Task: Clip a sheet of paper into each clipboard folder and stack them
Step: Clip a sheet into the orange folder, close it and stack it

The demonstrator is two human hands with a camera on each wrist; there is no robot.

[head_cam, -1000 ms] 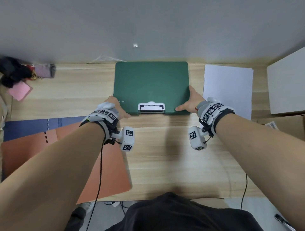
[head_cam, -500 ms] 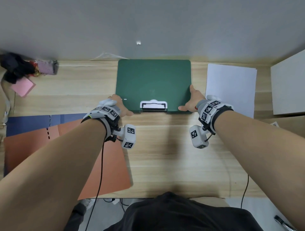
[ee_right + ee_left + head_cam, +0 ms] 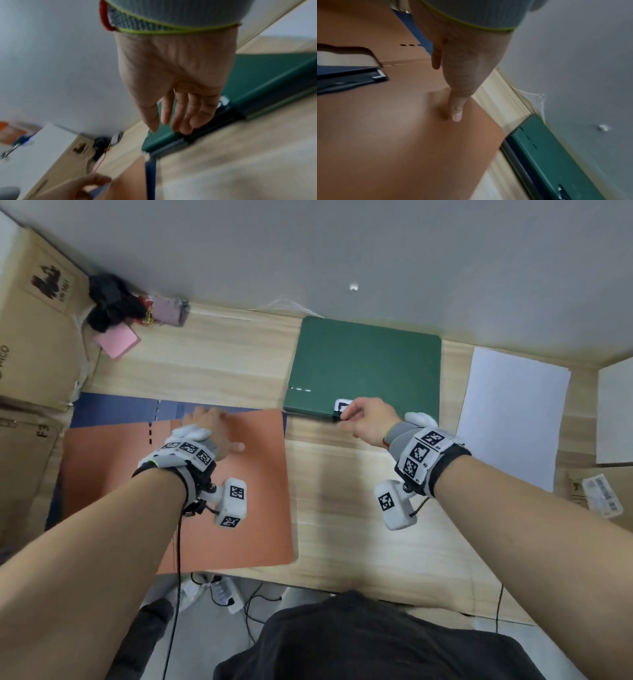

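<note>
A green clipboard folder (image 3: 366, 364) lies closed at the back of the wooden table, its white clip (image 3: 342, 406) on the near edge. My right hand (image 3: 359, 419) hangs over that clip; in the right wrist view its fingers (image 3: 181, 121) point down and the tips touch the clip's dark part (image 3: 205, 128). An orange folder (image 3: 178, 491) lies closed at the left on top of a blue folder (image 3: 113, 412). My left hand (image 3: 212, 433) rests flat on the orange folder (image 3: 393, 135), thumb (image 3: 457, 115) pressing it. Loose white paper (image 3: 513, 412) lies at the right.
Cardboard boxes (image 3: 34, 337) stand along the left edge. A pink notepad (image 3: 118, 340) and dark clutter (image 3: 109, 299) sit at the back left. A white box (image 3: 616, 412) and a labelled carton (image 3: 599, 498) stand at the right. Bare wood (image 3: 359, 525) lies between my arms.
My left hand left the green folder's near left corner and now lies on the orange folder. My right hand slid from the right corner to the clip. The head view swung left.
</note>
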